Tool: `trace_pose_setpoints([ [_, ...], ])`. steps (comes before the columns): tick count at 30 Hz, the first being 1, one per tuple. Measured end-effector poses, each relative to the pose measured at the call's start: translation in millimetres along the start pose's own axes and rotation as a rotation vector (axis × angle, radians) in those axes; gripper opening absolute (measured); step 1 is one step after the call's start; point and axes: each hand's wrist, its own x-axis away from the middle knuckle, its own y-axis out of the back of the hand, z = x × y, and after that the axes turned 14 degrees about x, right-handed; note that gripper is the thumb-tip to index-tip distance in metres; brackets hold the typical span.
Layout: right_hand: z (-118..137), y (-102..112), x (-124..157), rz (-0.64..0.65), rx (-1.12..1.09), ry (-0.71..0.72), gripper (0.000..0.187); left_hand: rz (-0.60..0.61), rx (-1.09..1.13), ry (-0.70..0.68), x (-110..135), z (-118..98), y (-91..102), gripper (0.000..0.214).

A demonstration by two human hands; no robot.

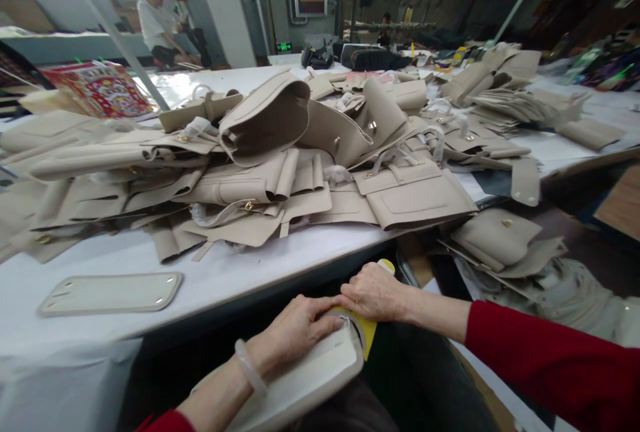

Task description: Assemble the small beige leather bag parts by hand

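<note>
The person sits below the near edge of the tabletop [210, 282] with a cream panel [305, 379] across the lap, and both hands meet at the panel's far, rounded end. The left hand [295, 332] lies palm down on it with fingers stretched out flat, pressing rather than gripping; a pale bracelet [249, 365] sits on that wrist. The right hand [373, 293] is curled around a yellow piece [367, 337], which shows both above the knuckles and under the palm where it meets the panel's end.

The step in hand looks like fitting or working that yellow piece against the end of the panel. Carrying it on seems to call for a steady left palm and a small, controlled push from the right fingers, since the panel has only the lap beneath it.

On the tabletop, a matching flat panel [111, 293] lies near the front edge to the left, and a heap of beige bag parts [280, 172] fills the middle. Another person [155, 22] sits beyond the far left corner.
</note>
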Motion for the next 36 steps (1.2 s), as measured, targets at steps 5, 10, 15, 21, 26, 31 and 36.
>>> trace_pose_setpoints([
  [5,2.3,4.9,1.8,0.051,0.002,0.0,0.052,-0.006,-0.056,-0.013,-1.0,1.0,-2.7,0.034],
  [10,7.0,3.2,4.3,0.09,-0.012,-0.037,0.053,-0.014,-0.094,-0.009,-0.9,-0.4,-3.2,0.036],
  [15,23.0,-3.8,11.3,0.122,-0.02,-0.156,0.052,-0.016,-0.115,-0.032,0.8,0.5,-2.2,0.039],
  [21,45.1,-5.4,16.1,0.114,-0.008,-0.289,0.053,-0.034,-0.116,-0.045,2.3,4.7,-6.2,0.039],
  [26,49.2,-8.4,17.6,0.052,0.042,-0.227,0.044,-0.077,-0.028,0.05,28.8,11.1,22.8,0.048],
  [31,36.6,-33.9,20.4,-0.21,0.005,-0.171,0.057,-0.479,0.215,0.237,126.2,65.9,63.3,0.071],
  [36,59.9,-14.9,-20.0,-0.197,-0.065,-0.171,0.056,-0.451,0.717,0.367,164.0,130.1,26.5,0.095],
])
